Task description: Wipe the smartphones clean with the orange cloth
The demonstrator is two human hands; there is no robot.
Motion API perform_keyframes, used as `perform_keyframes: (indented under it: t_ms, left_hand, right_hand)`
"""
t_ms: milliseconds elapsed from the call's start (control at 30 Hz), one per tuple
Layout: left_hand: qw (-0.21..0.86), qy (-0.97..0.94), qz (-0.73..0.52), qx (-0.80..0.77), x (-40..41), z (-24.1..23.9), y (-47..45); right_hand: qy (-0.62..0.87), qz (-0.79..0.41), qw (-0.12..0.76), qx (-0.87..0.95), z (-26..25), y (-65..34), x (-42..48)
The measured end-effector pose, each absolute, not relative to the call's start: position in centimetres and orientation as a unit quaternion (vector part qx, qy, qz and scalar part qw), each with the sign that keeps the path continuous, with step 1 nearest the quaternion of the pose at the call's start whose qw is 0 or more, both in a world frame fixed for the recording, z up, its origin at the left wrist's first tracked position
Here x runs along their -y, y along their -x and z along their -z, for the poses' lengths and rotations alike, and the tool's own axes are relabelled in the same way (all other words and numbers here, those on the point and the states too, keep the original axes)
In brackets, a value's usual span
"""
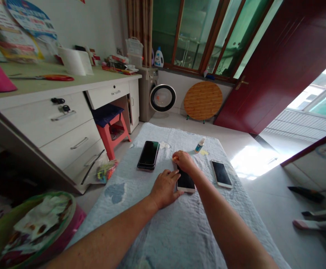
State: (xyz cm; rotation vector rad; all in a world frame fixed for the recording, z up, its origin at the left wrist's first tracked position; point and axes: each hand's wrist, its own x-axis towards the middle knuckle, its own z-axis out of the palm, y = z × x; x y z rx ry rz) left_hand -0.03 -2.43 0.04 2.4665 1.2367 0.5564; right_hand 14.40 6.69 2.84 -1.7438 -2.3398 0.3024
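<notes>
A white-framed phone [185,182] lies face up in the middle of a pale blue cloth [163,231]. My left hand [165,188] rests on the cloth with its fingers lying against the phone's left edge. My right hand [183,160] is closed at the phone's top end, pinching a small orange thing I cannot make out. A black phone [148,154] lies to the left. Another white-framed phone [221,174] lies to the right.
A small bottle with a teal label [199,145] and a yellowish scrap [204,152] sit at the cloth's far end. A white desk with drawers [67,127], a red stool [111,131] and a green basin [31,228] stand at left. A washing machine [154,95] is behind.
</notes>
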Motion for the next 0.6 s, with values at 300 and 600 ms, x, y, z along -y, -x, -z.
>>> perform_keyframes:
  t_ms: [300, 600]
  left_hand:
    - [0.183, -0.81, -0.262, -0.491, 2.5, 0.4, -0.4]
    - [0.149, -0.778, -0.324, -0.516, 2.6, 1.6, -0.7]
  right_hand:
    - [0.57, -0.161, 0.08, 0.802, -4.4, -14.5, -3.2]
    - [0.522, -0.196, 0.125, 0.82, -3.6, -14.4, 0.9]
